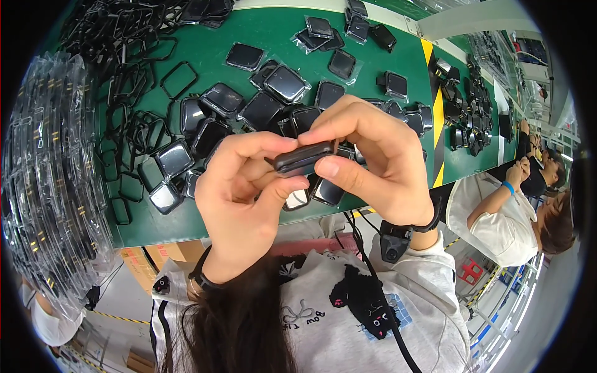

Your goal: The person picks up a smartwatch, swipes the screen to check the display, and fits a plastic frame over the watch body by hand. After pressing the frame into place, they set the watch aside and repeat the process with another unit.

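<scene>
Between my two hands I hold a dark smartwatch case (303, 160), turned edge-on above the near part of the green table. My left hand (239, 186) grips its left end, thumb below and fingertips above. On its right end, my right hand (379, 158) pinches it with the thumb in front and the index finger on top. Just beyond my hands lies a loose pile of similar black square watch cases (261, 110), some with glossy faces and clear film. Thin black square frames (179, 79) lie to the left of that pile.
Tall stacks of clear plastic trays (53, 180) stand along the table's left side. A black-and-yellow tape strip (438, 118) crosses the green table (398, 59) on the right. Beyond it are more black cases (472, 105). Another person (504, 214) sits at the right.
</scene>
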A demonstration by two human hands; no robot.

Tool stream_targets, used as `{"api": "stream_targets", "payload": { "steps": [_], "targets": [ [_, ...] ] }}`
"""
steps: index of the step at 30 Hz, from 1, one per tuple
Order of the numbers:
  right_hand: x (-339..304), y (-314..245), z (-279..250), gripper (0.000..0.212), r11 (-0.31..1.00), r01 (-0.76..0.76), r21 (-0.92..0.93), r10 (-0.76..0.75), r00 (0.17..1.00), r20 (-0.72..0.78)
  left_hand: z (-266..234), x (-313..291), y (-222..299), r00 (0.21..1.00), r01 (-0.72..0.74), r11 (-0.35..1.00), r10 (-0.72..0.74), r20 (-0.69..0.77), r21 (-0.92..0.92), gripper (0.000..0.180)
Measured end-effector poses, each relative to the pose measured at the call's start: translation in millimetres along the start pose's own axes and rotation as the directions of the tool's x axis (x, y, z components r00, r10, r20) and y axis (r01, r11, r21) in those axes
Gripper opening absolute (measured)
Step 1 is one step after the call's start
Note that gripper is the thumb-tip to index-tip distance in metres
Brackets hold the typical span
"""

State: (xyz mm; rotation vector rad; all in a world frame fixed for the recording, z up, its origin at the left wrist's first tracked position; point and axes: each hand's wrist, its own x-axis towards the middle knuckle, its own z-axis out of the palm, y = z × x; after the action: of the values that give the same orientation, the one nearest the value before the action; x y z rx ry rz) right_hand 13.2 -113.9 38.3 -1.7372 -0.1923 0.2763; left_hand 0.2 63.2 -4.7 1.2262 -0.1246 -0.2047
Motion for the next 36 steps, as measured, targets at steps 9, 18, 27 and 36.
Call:
{"api": "stream_targets", "payload": {
  "steps": [9, 18, 27, 36],
  "targets": [
    [-7, 6, 2, 0.021, 0.954, 0.223, -0.202, -0.222, 0.975, 0.03, -7, -3, -9, 0.999, -0.013, 0.998, 0.016, 0.051, -0.057, 0.028],
    [-9, 0, 7, 0.024, 0.955, -0.009, 0.296, 0.029, 0.998, -0.062, -4, 5, -3, 0.965, 0.258, 0.805, -0.188, 0.183, -0.534, 0.032],
    [-9, -2, 4, 0.027, 0.932, -0.038, 0.36, 0.069, 0.995, -0.075, 3, 3, -2, 0.972, 0.225, 0.855, -0.162, 0.173, -0.467, 0.04],
    [-17, 12, -3, 0.036, 0.985, 0.146, 0.089, -0.143, 0.989, -0.038, 9, -1, 0, 0.996, 0.093, 0.927, -0.082, 0.045, -0.363, 0.043]
  ]
}}
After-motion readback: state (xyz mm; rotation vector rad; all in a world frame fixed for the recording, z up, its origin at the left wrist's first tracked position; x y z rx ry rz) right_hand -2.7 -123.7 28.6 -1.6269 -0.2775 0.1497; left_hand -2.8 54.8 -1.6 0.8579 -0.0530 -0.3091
